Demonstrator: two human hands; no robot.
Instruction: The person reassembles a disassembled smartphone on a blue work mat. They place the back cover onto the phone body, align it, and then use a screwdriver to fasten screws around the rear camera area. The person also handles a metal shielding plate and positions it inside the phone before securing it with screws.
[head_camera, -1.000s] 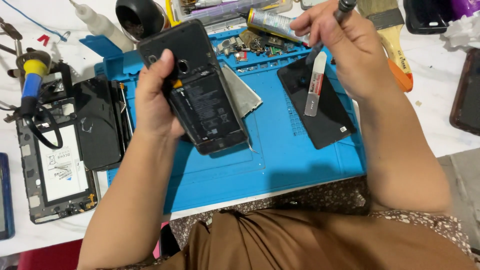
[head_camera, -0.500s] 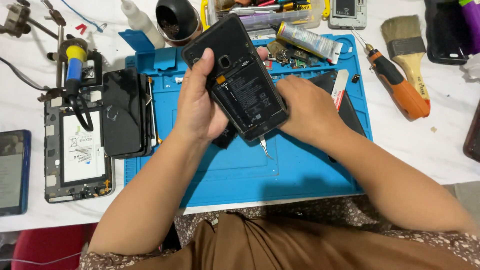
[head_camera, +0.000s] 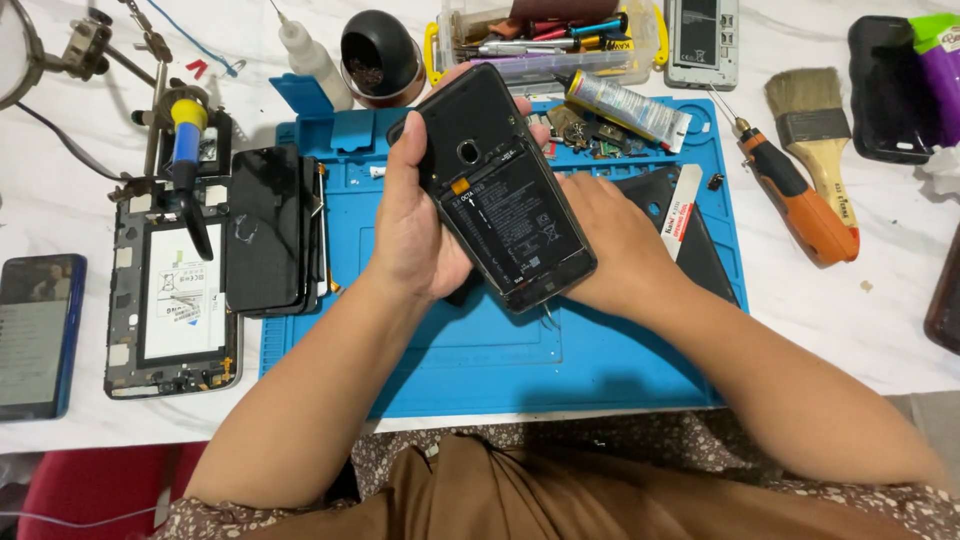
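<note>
Both the left hand (head_camera: 415, 235) and the right hand (head_camera: 610, 250) grasp the opened phone (head_camera: 500, 190); its long axis runs diagonally, camera end toward upper-left, perhaps slightly tilted.

A white worktable (head_camera: 880, 330) carries a blue repair mat (head_camera: 500, 370) directly beneath the grip. Left of the grip lie an opened tablet (head_camera: 170, 300) and a blue phone (head_camera: 38, 335); right of it, an orange screwdriver (head_camera: 800, 205) and a paintbrush (head_camera: 815, 135).

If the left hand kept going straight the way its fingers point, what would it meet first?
Probably the black dome-shaped holder just beyond the blue mat. The left hand points up the table holding the opened phone; depth is unclear, so it might pass above.
</note>
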